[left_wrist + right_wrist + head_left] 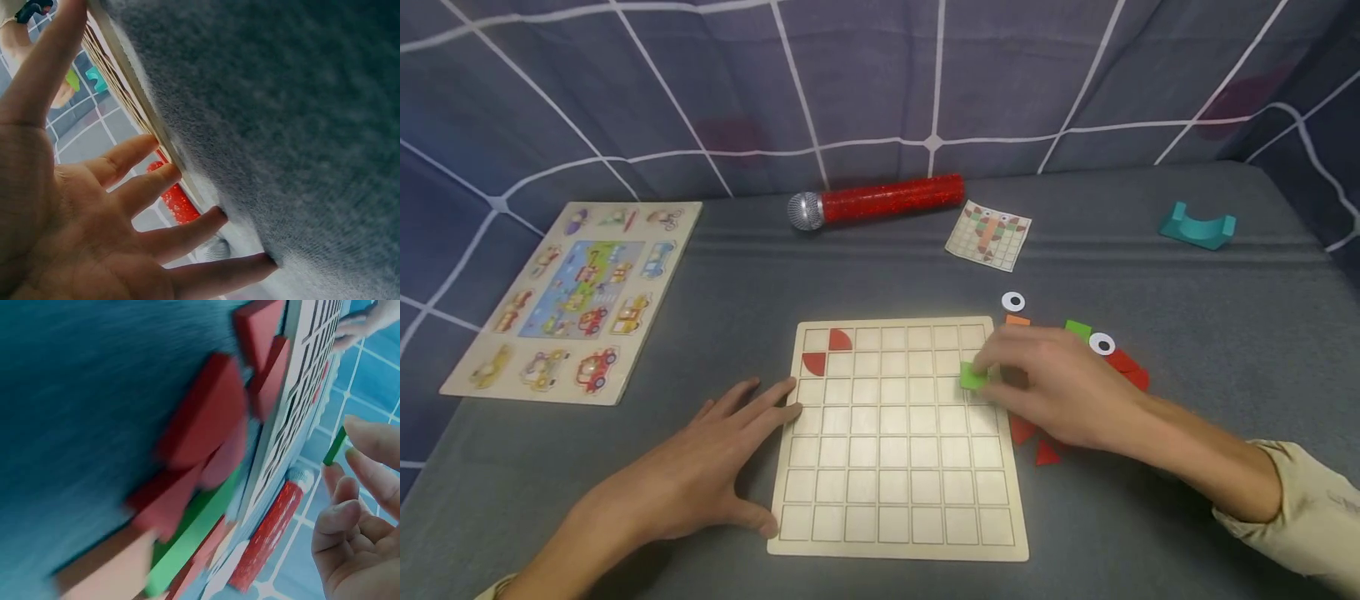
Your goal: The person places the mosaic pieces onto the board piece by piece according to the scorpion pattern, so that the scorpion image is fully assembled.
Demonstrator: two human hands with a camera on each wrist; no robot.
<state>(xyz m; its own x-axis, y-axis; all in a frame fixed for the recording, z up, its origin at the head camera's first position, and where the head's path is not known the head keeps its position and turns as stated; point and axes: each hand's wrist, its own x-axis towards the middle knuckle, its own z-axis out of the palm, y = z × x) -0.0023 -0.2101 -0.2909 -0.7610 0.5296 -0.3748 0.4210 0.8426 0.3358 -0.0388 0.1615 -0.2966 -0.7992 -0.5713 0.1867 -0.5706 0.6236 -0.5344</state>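
A wooden grid board [895, 421] lies flat, with two red quarter-circle tiles [840, 340] in cells near its far left corner. Between thumb and fingertips, my right hand [1063, 387] pinches a green square tile [972, 377] over the right part of the grid. In the right wrist view that green tile [335, 446] shows edge-on, raised above the board. My left hand [700, 467] has its fingers spread, with thumb and fingertips at the board's left edge. The right hand partly hides a pile of loose red pieces [1022, 429] beside the board.
Right of the board are another green piece [1078, 330], an orange piece [1018, 320] and eye discs [1012, 302]. Behind lie a pattern card [988, 236] and a red microphone [891, 200]. A vehicle puzzle [658, 329] sits left, a teal curved block [1198, 227] far right.
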